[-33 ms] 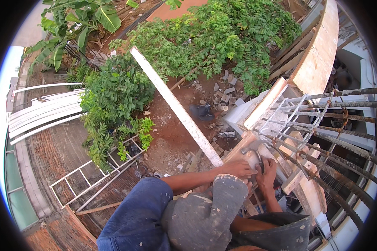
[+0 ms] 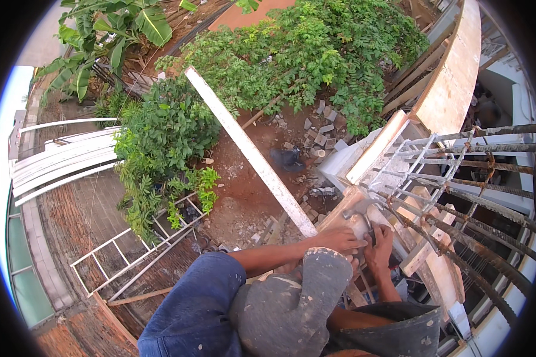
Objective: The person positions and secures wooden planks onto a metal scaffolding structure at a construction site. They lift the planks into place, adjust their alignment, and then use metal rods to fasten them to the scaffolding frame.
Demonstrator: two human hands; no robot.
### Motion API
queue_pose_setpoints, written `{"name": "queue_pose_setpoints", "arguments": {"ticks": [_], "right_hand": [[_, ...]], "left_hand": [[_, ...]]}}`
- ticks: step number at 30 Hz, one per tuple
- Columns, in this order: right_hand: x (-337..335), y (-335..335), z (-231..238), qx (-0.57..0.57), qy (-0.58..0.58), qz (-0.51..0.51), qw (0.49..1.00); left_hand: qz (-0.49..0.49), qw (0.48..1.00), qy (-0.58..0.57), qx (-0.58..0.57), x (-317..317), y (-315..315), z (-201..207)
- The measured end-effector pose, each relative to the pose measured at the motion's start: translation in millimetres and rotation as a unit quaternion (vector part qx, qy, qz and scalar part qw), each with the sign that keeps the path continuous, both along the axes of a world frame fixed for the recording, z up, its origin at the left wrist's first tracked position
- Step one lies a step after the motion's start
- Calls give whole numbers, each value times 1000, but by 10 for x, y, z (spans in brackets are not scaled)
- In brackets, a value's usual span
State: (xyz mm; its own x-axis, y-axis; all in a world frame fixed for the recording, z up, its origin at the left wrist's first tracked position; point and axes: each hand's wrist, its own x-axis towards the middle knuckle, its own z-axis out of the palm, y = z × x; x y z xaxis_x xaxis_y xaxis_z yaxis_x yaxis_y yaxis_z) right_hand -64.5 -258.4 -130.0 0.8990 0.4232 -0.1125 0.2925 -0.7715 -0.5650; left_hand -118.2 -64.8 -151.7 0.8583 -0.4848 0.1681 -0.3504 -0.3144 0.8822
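My right hand (image 2: 379, 247) is closed around the handle of a claw hammer (image 2: 361, 207), whose metal head rests over the wooden formwork (image 2: 344, 208). Just left of it lies my left hand (image 2: 338, 240), palm down, its fingers drawn together and reaching toward the hammer handle. Whatever the left fingertips grip or press is too small and too covered to make out. Blue trousers and a grey, paint-spotted cloth hide part of both arms. Beyond the left hand a long white-faced timber (image 2: 250, 149) slants out over the ground below.
Rusty rebar (image 2: 482, 187) with tied stirrups juts in from the right. A curved plywood form (image 2: 449, 77) rises behind it. Far below lie broken blocks (image 2: 321, 137) and a dark shape (image 2: 287, 159). A metal ladder frame (image 2: 125, 253) and leafy bushes (image 2: 315, 59) stand leftward and ahead.
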Motion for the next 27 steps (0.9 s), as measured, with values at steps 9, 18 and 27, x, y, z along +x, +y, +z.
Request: {"name": "queue_pose_setpoints", "arguments": {"ticks": [9,18,27], "right_hand": [[10,1,-97,12,10,5,1000],[-114,16,-52,26,14,45,999],[-135,18,68,16,63,53,996]], "left_hand": [[-45,996,73,29,12,56,48],[3,1000,17,6,-43,68,11],[33,999,-28,-12,-34,75,-64]]}}
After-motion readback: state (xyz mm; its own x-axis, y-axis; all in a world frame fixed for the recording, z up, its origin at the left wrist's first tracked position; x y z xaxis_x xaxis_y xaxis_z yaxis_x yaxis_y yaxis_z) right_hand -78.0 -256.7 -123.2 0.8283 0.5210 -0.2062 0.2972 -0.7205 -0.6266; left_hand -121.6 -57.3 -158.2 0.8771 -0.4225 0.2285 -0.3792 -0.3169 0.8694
